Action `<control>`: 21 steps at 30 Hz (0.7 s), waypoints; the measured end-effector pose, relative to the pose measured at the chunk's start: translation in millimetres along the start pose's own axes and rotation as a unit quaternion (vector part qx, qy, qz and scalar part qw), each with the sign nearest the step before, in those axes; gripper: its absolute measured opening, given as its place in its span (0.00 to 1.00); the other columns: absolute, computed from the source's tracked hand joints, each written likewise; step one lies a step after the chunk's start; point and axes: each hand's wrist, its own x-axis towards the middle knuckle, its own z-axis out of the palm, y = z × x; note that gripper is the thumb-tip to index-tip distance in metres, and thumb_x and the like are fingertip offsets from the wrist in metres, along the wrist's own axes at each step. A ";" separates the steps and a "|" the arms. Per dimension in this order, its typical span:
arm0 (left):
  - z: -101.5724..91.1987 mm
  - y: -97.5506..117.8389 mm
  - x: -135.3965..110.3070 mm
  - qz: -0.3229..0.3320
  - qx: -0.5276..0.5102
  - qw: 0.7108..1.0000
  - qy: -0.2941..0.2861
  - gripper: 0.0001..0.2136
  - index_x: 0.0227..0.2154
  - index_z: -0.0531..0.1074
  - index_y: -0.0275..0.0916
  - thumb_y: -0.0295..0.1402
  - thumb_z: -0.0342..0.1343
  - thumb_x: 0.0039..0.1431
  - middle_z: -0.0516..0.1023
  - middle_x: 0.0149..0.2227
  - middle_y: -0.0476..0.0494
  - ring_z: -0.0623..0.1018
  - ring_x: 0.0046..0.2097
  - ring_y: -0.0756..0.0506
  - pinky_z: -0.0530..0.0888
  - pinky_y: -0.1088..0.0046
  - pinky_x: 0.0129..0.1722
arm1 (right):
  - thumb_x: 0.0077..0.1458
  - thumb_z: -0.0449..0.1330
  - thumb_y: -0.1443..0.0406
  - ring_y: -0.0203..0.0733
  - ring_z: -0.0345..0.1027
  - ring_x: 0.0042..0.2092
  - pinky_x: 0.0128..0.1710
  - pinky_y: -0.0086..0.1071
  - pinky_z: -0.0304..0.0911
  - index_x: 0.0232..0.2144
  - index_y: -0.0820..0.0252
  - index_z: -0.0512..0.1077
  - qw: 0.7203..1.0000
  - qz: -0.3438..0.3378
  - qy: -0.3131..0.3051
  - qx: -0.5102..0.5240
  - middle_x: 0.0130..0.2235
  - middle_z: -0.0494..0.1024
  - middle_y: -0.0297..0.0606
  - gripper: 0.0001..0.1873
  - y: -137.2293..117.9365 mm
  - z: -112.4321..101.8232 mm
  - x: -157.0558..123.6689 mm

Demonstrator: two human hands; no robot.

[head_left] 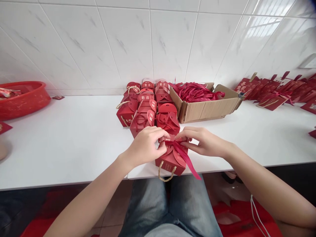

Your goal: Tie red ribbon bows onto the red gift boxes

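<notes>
A red gift box stands near the table's front edge, its petal-shaped flaps folded over the top. From its front hangs a gold rope handle. A crimson ribbon crosses the top, one tail trailing over the front right corner. On the left of the ribbon's middle, my left hand pinches it between thumb and fingers. My right hand grips the ribbon on the other side, thumb and index finger closed at it. The fingers partly cover the knot area, so how it is tied cannot be made out.
Behind the box stand several red gift boxes with rope handles. A cardboard box holds a heap of crimson ribbons. More red boxes line the right side. A red plastic basin sits far left, against the tiled wall.
</notes>
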 end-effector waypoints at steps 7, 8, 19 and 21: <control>-0.6 2.2 -2.0 -0.071 -0.053 0.995 -0.036 0.07 0.28 0.73 0.39 0.24 0.51 0.50 0.77 0.31 0.47 0.75 0.35 0.46 0.72 0.68 0.40 | 0.62 0.50 0.69 0.40 0.68 0.36 0.35 0.33 0.67 0.41 0.60 0.72 0.999 0.010 0.037 -0.037 0.37 0.73 0.43 0.11 3.0 2.0 -7.1; 0.9 3.1 -1.8 -0.091 -0.076 0.992 -0.038 0.06 0.28 0.72 0.39 0.24 0.51 0.51 0.76 0.32 0.47 0.75 0.36 0.46 0.72 0.69 0.39 | 0.62 0.50 0.70 0.40 0.68 0.36 0.34 0.33 0.67 0.40 0.60 0.72 0.998 0.014 0.049 -0.039 0.37 0.73 0.43 0.11 1.9 4.4 -7.4; 13.7 -2.6 -5.3 -0.127 -0.099 0.984 -0.075 0.07 0.34 0.72 0.39 0.36 0.54 0.59 0.70 0.37 0.44 0.73 0.41 0.44 0.72 0.66 0.42 | 0.61 0.50 0.70 0.34 0.66 0.26 0.27 0.28 0.60 0.33 0.59 0.69 0.978 0.185 0.095 0.019 0.30 0.73 0.35 0.08 -38.2 30.5 -12.1; 12.3 -6.3 -4.2 -0.118 -0.099 0.985 -0.080 0.07 0.34 0.73 0.40 0.36 0.53 0.60 0.70 0.37 0.45 0.73 0.39 0.45 0.72 0.67 0.40 | 0.61 0.49 0.70 0.34 0.63 0.24 0.25 0.27 0.58 0.33 0.58 0.68 0.977 0.199 0.076 0.029 0.27 0.73 0.33 0.09 -45.0 31.5 -12.8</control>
